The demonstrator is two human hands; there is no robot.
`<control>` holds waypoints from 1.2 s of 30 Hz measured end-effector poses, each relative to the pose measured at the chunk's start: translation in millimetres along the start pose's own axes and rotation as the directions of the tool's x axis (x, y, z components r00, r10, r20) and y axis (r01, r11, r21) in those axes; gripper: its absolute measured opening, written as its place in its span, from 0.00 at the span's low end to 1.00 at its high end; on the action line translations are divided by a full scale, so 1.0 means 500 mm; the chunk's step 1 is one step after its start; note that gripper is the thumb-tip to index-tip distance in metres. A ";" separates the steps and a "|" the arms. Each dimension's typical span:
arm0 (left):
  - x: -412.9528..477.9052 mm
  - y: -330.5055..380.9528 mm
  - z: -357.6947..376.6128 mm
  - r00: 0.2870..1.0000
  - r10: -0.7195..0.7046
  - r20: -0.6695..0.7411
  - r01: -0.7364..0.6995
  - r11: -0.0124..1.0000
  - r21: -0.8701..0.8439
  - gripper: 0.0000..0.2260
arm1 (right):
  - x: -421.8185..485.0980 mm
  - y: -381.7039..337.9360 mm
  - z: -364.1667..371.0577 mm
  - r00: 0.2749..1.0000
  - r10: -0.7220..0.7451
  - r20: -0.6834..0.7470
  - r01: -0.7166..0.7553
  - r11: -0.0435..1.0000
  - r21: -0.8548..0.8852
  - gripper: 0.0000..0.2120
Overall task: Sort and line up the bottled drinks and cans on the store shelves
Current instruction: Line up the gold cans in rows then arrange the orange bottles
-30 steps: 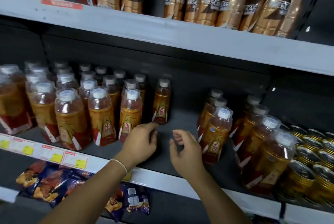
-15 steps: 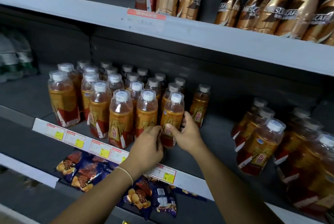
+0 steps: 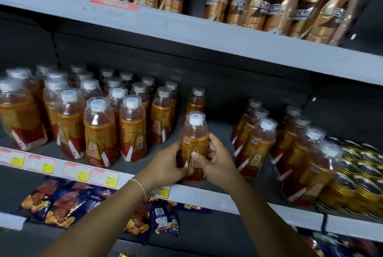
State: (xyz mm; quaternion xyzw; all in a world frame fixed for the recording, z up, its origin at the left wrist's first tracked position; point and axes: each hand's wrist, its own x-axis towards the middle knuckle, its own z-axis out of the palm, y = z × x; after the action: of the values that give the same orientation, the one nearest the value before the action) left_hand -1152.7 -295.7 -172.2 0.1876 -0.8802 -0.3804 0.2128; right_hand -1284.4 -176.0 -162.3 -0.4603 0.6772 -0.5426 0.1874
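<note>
An orange drink bottle (image 3: 194, 140) with a white cap and a gold-red label stands at the front of the middle shelf (image 3: 217, 196). My left hand (image 3: 165, 168) grips its left side and my right hand (image 3: 215, 163) grips its right side, thumb across the label. A single bottle (image 3: 195, 101) stands behind it. To the left stand several rows of the same bottles (image 3: 99, 128). To the right stand two more rows of these bottles (image 3: 259, 142), and gold cans (image 3: 356, 184) at the far right.
The upper shelf (image 3: 186, 28) carries gold-brown coffee bottles (image 3: 279, 4). Price tags (image 3: 78, 171) line the middle shelf's front edge. Blue snack bags (image 3: 62, 200) lie on the lower shelf. Open gaps lie either side of the held bottle.
Both hands have taken one bottle from the right end of the left group and brought it right, into the gap at the shelf's front. The camera has panned left.
</note>
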 end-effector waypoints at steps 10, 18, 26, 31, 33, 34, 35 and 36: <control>0.026 0.108 0.153 0.998 -0.027 0.056 0.033 0.994 -0.100 0.23 | -0.111 0.036 -0.169 0.991 -0.057 -0.122 0.065 0.996 0.060 0.29; 0.030 0.161 0.232 0.997 -0.066 0.032 0.069 0.992 -0.104 0.22 | -0.161 0.089 -0.237 0.967 -0.092 -0.237 0.130 0.980 0.151 0.28; 0.035 0.185 0.272 0.997 -0.063 0.035 0.068 0.988 -0.140 0.21 | -0.187 0.116 -0.268 0.962 -0.085 -0.260 0.126 0.981 0.145 0.22; 0.039 0.190 0.294 0.998 -0.043 0.038 0.048 0.987 -0.151 0.21 | -0.198 0.128 -0.279 0.951 -0.076 -0.299 0.128 0.979 0.159 0.20; 0.037 0.190 0.300 0.999 -0.021 0.030 0.024 0.992 -0.125 0.22 | -0.201 0.134 -0.280 0.950 -0.070 -0.303 0.124 0.979 0.160 0.20; 0.034 0.189 0.301 1.000 -0.014 0.024 0.017 0.993 -0.116 0.23 | -0.203 0.138 -0.279 0.952 -0.067 -0.300 0.119 0.980 0.159 0.21; 0.032 0.186 0.303 1.000 -0.012 0.021 0.014 0.993 -0.116 0.24 | -0.205 0.142 -0.278 0.953 -0.062 -0.295 0.113 0.981 0.158 0.21; 0.028 0.184 0.304 1.000 -0.010 0.015 0.012 0.993 -0.119 0.24 | -0.207 0.146 -0.277 0.955 -0.055 -0.290 0.104 0.982 0.159 0.22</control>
State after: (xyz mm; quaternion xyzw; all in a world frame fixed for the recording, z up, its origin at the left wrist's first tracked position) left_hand -1258.7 -153.9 -194.5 0.1766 -0.8565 -0.4346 0.2151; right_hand -1367.1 -13.4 -206.6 -0.3865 0.6284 -0.6668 0.1051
